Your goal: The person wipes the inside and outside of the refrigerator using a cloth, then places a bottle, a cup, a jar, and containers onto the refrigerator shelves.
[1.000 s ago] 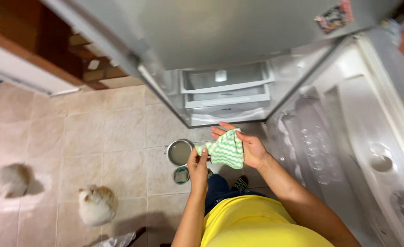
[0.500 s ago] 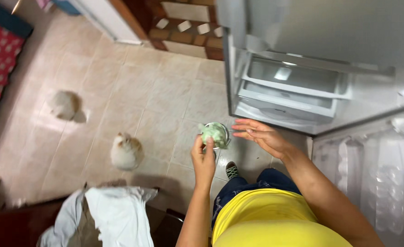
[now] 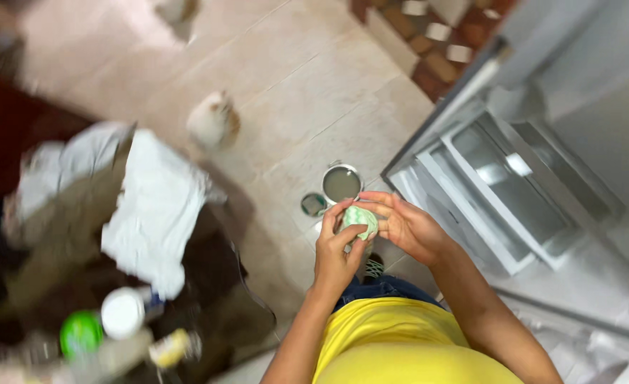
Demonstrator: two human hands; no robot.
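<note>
The green-and-white cloth (image 3: 359, 221), spread out a second ago, is now bunched small between the left hand (image 3: 336, 254) and right hand (image 3: 407, 226), both gripping it above the pot (image 3: 341, 183) on the floor.

Green-and-white striped cloth (image 3: 359, 221) was bunched into a small wad, pinched between left hand (image 3: 337, 257) and right hand (image 3: 407, 226), just below the metal pot (image 3: 341, 183) on the floor.

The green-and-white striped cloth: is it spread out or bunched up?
Bunched up. The green-and-white striped cloth sits as a small wad pressed between the left hand and right hand.
</note>
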